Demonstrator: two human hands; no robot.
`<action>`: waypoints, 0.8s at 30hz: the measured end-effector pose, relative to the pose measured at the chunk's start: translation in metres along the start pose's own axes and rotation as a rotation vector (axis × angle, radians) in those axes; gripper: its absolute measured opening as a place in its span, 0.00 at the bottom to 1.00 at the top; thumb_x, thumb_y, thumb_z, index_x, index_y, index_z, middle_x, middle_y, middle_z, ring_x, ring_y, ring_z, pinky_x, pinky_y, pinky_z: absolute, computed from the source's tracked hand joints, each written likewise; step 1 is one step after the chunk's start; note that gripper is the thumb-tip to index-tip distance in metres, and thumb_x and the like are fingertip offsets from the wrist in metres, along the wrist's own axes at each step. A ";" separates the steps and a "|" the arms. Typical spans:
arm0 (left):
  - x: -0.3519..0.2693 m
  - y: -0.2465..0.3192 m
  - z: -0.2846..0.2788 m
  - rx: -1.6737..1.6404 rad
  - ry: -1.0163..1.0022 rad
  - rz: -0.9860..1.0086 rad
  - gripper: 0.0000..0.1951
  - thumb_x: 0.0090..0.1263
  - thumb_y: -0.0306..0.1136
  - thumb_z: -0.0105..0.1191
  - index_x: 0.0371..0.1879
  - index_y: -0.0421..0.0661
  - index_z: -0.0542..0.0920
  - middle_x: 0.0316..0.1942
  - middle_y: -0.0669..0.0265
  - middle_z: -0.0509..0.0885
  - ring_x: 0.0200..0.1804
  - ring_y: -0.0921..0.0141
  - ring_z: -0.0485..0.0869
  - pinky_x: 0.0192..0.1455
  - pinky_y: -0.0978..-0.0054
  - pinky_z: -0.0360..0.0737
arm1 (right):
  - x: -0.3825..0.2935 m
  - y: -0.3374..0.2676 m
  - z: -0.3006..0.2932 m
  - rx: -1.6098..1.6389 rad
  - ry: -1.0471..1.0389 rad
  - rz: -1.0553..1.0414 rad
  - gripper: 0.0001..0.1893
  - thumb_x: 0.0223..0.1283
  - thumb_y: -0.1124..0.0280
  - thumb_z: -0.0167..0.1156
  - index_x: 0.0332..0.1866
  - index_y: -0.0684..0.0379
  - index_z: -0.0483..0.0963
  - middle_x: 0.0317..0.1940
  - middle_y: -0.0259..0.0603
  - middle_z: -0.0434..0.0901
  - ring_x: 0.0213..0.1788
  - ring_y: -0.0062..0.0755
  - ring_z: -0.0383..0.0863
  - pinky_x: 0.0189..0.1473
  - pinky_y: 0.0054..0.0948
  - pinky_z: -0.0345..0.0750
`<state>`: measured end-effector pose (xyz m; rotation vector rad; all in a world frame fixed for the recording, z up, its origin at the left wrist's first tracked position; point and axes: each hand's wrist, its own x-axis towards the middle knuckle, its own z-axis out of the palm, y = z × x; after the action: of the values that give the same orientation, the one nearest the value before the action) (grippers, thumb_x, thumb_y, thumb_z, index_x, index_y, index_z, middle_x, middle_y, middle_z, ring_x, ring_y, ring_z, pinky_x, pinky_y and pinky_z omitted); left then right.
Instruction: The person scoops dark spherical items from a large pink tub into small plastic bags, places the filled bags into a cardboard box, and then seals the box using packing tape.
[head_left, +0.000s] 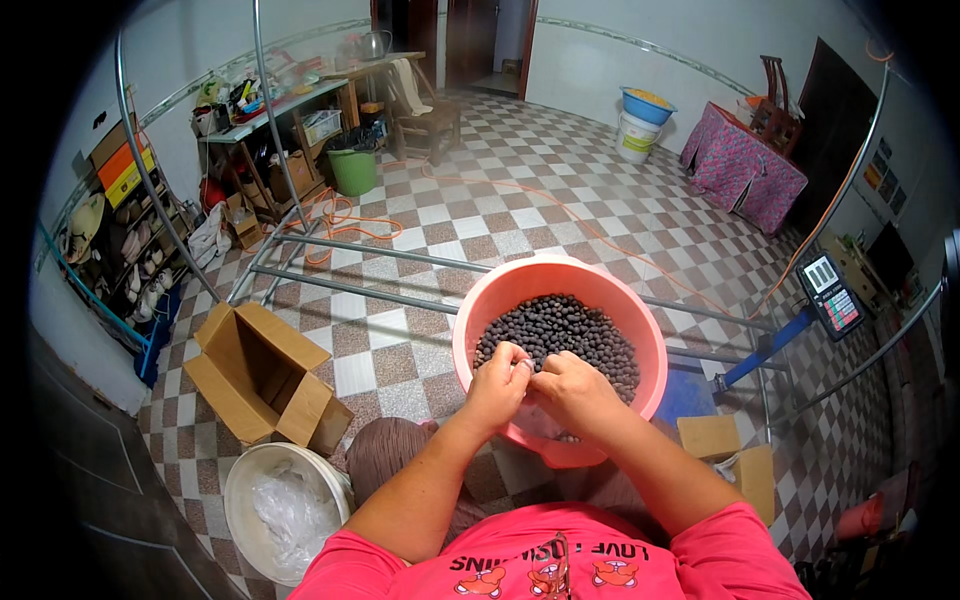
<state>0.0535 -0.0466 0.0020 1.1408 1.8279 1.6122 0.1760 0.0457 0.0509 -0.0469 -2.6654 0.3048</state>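
A pink plastic basin (559, 270) stands before me, holding a mass of dark round nuts or seeds (555, 322). Over its near half my left hand (499, 386) and my right hand (574, 386) meet, fingertips pinched together. Between and below them hangs what looks like a clear plastic bag (538, 421), gripped by both hands at its top. My fingers cover most of the gripped part. Whether anything is inside the bag is hard to tell.
A white bucket (238, 495) of clear plastic bags and an open cardboard box (262, 375) stand at left. A blue-post digital scale (765, 349) and another carton (754, 480) are at right. Metal frame bars (360, 289) and an orange cable (570, 214) cross the tiled floor.
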 end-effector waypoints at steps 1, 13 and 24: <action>0.000 0.001 0.000 -0.002 0.000 0.001 0.04 0.68 0.28 0.45 0.36 0.40 0.70 0.26 0.66 0.76 0.27 0.77 0.75 0.30 0.77 0.74 | 0.000 0.000 0.000 -0.006 -0.002 -0.020 0.01 0.47 0.71 0.57 0.25 0.55 0.74 0.25 0.38 0.70 0.33 0.36 0.73 0.34 0.33 0.73; 0.007 -0.004 -0.008 -0.057 0.042 0.043 0.08 0.69 0.30 0.45 0.44 0.43 0.74 0.29 0.69 0.78 0.33 0.79 0.74 0.38 0.81 0.73 | 0.012 0.035 -0.012 0.917 -0.143 0.603 0.08 0.52 0.69 0.56 0.27 0.62 0.77 0.21 0.27 0.74 0.25 0.16 0.71 0.29 0.18 0.68; 0.010 -0.010 -0.010 -0.123 0.129 0.062 0.07 0.66 0.27 0.47 0.41 0.42 0.75 0.30 0.66 0.79 0.33 0.75 0.78 0.38 0.78 0.75 | 0.013 0.066 -0.082 1.286 0.217 0.693 0.04 0.54 0.69 0.58 0.30 0.57 0.76 0.25 0.29 0.77 0.26 0.17 0.74 0.30 0.18 0.70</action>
<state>0.0368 -0.0440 -0.0031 1.0715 1.7588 1.8456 0.2000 0.1285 0.1133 -0.5370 -1.7053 1.9688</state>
